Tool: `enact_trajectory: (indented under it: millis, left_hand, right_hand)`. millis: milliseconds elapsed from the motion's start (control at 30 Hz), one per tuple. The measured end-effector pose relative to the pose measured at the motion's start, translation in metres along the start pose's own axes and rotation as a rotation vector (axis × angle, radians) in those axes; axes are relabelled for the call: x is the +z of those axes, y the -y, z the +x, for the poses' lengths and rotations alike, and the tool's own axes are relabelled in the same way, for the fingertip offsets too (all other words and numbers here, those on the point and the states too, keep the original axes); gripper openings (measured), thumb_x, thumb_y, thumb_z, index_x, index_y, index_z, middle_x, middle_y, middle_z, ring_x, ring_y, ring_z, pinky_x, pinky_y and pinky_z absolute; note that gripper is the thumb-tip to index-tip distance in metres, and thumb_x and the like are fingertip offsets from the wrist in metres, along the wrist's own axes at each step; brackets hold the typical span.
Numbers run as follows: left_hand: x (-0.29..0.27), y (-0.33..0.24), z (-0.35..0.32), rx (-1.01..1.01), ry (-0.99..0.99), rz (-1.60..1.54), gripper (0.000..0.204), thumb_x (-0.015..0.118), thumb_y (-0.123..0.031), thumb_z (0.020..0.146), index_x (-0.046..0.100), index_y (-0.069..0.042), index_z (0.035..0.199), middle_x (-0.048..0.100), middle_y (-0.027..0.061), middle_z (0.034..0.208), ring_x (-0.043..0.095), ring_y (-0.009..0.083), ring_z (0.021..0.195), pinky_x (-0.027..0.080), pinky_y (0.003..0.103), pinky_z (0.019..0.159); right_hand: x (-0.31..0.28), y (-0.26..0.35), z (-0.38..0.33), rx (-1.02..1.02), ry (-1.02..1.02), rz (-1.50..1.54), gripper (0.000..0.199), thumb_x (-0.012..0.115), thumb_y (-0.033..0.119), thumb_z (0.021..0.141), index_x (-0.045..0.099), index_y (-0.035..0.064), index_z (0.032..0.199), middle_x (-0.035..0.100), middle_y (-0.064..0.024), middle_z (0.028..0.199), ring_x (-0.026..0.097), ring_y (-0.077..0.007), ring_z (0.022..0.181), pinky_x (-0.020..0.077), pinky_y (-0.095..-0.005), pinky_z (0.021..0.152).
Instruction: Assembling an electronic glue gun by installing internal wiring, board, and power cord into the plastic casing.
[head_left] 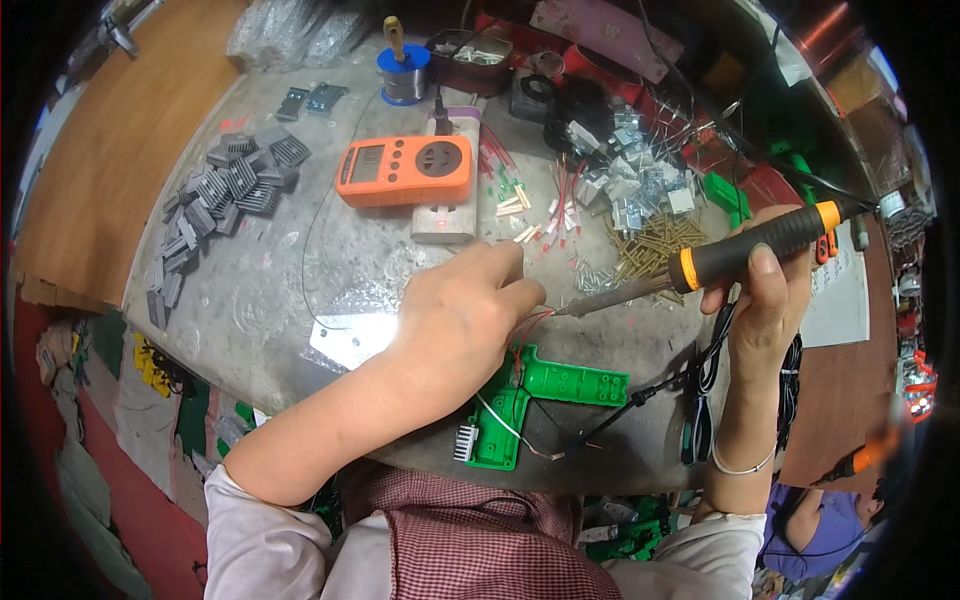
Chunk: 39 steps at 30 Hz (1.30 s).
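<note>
Iron (745, 255): black grip, orange bands.
Meter (405, 170) at 12 o'clock of left hand (455, 320): orange body, grey screen.
Housing (540, 395) at 5 o'clock of left hand: bright green.
Wires (530, 322): red.
Heatsinks (225, 190) at 10 o'clock: dark grey.
Spool (404, 72) at 12 o'clock: blue flanges.
Bench (300, 260): mottled grey.
Apron (470, 540): red-white check.
Sleeve (265, 550): white.

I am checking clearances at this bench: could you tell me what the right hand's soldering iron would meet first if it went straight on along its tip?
Most likely the left hand fingertips and the thin red wires they pinch, though depth is unclear.
</note>
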<state>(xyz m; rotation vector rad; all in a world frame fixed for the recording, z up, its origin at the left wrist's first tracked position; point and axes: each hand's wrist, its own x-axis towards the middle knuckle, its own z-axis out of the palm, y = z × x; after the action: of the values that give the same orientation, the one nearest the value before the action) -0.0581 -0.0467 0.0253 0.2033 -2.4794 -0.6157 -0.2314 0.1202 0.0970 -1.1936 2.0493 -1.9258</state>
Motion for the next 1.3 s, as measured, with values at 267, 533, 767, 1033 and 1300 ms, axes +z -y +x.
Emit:
enact_trajectory:
  millis: [267, 533, 767, 1033, 1300]
  left_hand:
    - [-0.007, -0.004, -0.005, -0.024, -0.005, 0.03, 0.021, 0.071, 0.002, 0.07, 0.072, -0.006, 0.089, 0.056, 0.0085, 0.078, 0.06, 0.027, 0.074, 0.049, 0.038, 0.063]
    - [-0.043, -0.033, -0.03, -0.032, 0.034, -0.124, 0.021, 0.069, 0.007, 0.067, 0.07, -0.001, 0.086, 0.056, 0.0102, 0.075, 0.059, 0.0258, 0.069, 0.045, 0.035, 0.061]
    - [-0.031, -0.049, -0.035, 0.041, 0.158, -0.306, 0.021, 0.072, 0.005, 0.069, 0.07, -0.004, 0.087, 0.056, 0.0084, 0.077, 0.058, 0.0257, 0.071, 0.045, 0.035, 0.062]
    - [-0.009, -0.048, -0.036, 0.113, 0.151, -0.328, 0.017, 0.073, 0.002, 0.071, 0.07, -0.005, 0.086, 0.056, 0.0074, 0.078, 0.058, 0.0261, 0.073, 0.046, 0.036, 0.062]
    - [-0.004, -0.049, -0.036, 0.131, 0.134, -0.351, 0.017, 0.074, 0.001, 0.071, 0.071, -0.005, 0.086, 0.058, 0.0067, 0.078, 0.059, 0.0256, 0.073, 0.047, 0.036, 0.061]
  right_hand:
    - [-0.006, -0.001, -0.001, -0.004, -0.023, -0.016, 0.037, 0.058, 0.028, 0.091, 0.048, -0.0006, 0.111, 0.056, -0.0086, 0.079, 0.053, -0.0118, 0.051, 0.0443, -0.0229, 0.048]
    - [-0.042, 0.028, -0.011, -0.093, -0.117, -0.08, 0.038, 0.059, 0.029, 0.088, 0.05, -0.0025, 0.106, 0.056, -0.0114, 0.082, 0.052, -0.0131, 0.049, 0.043, -0.022, 0.043]
    - [-0.067, 0.069, -0.045, 0.033, 0.081, -0.048, 0.046, 0.059, 0.035, 0.085, 0.045, -0.0038, 0.105, 0.057, -0.0133, 0.076, 0.046, -0.0103, 0.042, 0.0384, -0.0213, 0.036]
    - [-0.041, 0.054, -0.056, 0.021, -0.032, -0.164, 0.048, 0.062, 0.043, 0.085, 0.043, 0.0006, 0.096, 0.054, -0.0112, 0.064, 0.04, -0.0098, 0.036, 0.0337, -0.0199, 0.034]
    - [-0.041, 0.053, -0.059, 0.017, -0.02, -0.162, 0.045, 0.062, 0.04, 0.084, 0.047, 0.0, 0.098, 0.054, -0.0081, 0.068, 0.044, -0.0089, 0.043, 0.0351, -0.0204, 0.037]
